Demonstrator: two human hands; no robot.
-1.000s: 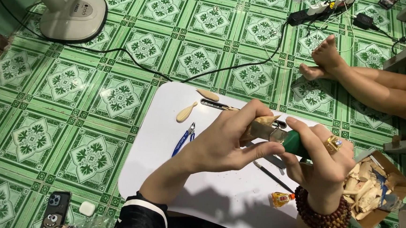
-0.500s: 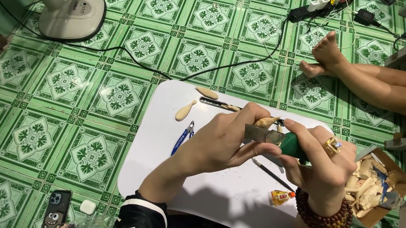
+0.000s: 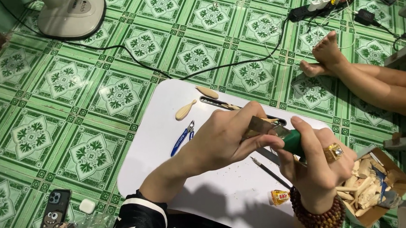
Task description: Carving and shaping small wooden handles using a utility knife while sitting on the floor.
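2 hands work over the white table [image 3: 162, 172], with blue-handled pliers [image 3: 181, 138] and a wooden spoon blank [image 3: 185, 110] lying to the left. the left hand [image 3: 222, 141] has its fingers clamped on a small wood piece [image 3: 257, 125] at mid table. just right, the right hand [image 3: 315, 163] grips a green-handled knife [image 3: 291, 139], blade against the wood. the blade could slip toward the left thumb. a box of wood offcuts [image 3: 372, 185] sits far right.
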